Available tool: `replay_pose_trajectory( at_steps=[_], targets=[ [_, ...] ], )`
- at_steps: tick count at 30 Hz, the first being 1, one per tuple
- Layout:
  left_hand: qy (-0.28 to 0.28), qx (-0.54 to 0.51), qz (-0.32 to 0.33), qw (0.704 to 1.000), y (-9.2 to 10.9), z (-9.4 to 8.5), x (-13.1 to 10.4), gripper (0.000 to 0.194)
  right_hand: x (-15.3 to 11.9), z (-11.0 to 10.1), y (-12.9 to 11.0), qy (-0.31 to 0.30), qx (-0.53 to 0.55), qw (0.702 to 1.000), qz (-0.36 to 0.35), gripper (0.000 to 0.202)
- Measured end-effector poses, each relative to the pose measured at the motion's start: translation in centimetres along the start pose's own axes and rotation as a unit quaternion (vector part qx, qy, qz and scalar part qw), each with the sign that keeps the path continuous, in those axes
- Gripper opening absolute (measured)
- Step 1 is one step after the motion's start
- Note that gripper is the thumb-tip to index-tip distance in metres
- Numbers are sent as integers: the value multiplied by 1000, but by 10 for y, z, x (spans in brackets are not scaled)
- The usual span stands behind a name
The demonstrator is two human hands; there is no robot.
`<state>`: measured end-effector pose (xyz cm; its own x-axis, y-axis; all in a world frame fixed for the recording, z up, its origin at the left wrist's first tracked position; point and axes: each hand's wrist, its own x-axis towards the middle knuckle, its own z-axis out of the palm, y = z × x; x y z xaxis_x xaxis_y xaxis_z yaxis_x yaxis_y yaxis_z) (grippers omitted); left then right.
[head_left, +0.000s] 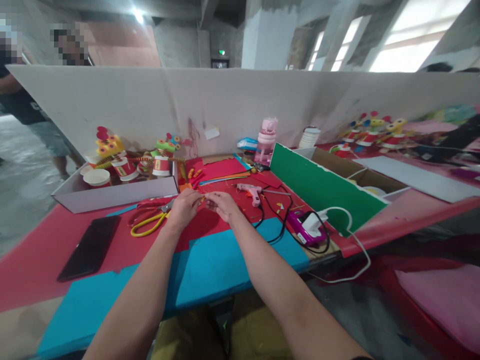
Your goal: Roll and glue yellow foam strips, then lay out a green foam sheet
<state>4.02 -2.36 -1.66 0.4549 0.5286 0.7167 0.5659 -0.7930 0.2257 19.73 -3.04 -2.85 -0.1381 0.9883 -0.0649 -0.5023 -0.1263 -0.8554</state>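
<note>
My left hand (185, 206) and my right hand (222, 204) are close together above the red table cover (210, 226), fingertips nearly meeting. Fingers of both are pinched around something small and yellowish that I cannot make out. Just left of my left hand lie yellow-handled scissors (150, 227) and a red-handled tool. A pink glue gun (250, 190) rests to the right of my right hand, its black cord looping toward the front. Small red and orange pieces (194, 175) are scattered behind my hands.
At the left stands a white box (123, 194) with paper-cup figures; a black phone (90, 247) lies in front. To the right are a purple power strip (305, 227) with a white plug and a green-sided box (318, 187). A pink bottle (267, 140) stands behind. People are beyond the partition.
</note>
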Motion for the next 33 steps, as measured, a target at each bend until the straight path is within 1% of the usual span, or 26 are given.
replay_pose_trajectory(
  at_steps=[3,5,7,9,10,11,12,14,15,16,17,19,25,28,33],
  targets=[
    [4,-6,-5,1000,2,0,1,20,0,0,-1,9,-3,1000,1,18],
    [14,-17,-26,999,4,-1,1,19,-1,1,-1,14,-3,1000,-1,17],
    [39,-37,-72,996,6,-1,2,20,0,2,-1,20,0,1000,-12,17],
    [69,-76,-146,984,6,0,2,22,0,4,-1,32,6,999,-31,18],
    [82,-111,-190,972,6,1,2,24,1,4,0,39,8,998,-41,18],
    [93,-159,-236,954,6,2,2,26,1,5,0,45,11,998,-52,19],
    [101,-216,-282,929,6,4,2,29,2,6,1,50,14,997,-62,20],
    [97,-343,-358,863,7,7,1,35,2,8,2,54,14,995,-78,21],
    [88,-397,-386,828,8,8,1,38,2,9,2,54,11,995,-84,22],
    [79,-439,-406,798,9,9,1,40,2,10,3,51,7,995,-89,22],
    [70,-469,-419,775,10,9,1,42,1,10,3,47,2,995,-93,23],
    [66,-499,-429,750,11,9,1,43,-1,12,4,37,-6,995,-97,25],
    [90,-526,-441,722,7,10,0,41,-4,15,4,21,-10,996,-92,25],
    [99,-530,-430,724,6,11,0,39,-5,16,5,19,0,996,-82,26],
    [93,-513,-431,736,6,9,0,35,-6,13,4,6,13,998,-57,28]
  ],
)
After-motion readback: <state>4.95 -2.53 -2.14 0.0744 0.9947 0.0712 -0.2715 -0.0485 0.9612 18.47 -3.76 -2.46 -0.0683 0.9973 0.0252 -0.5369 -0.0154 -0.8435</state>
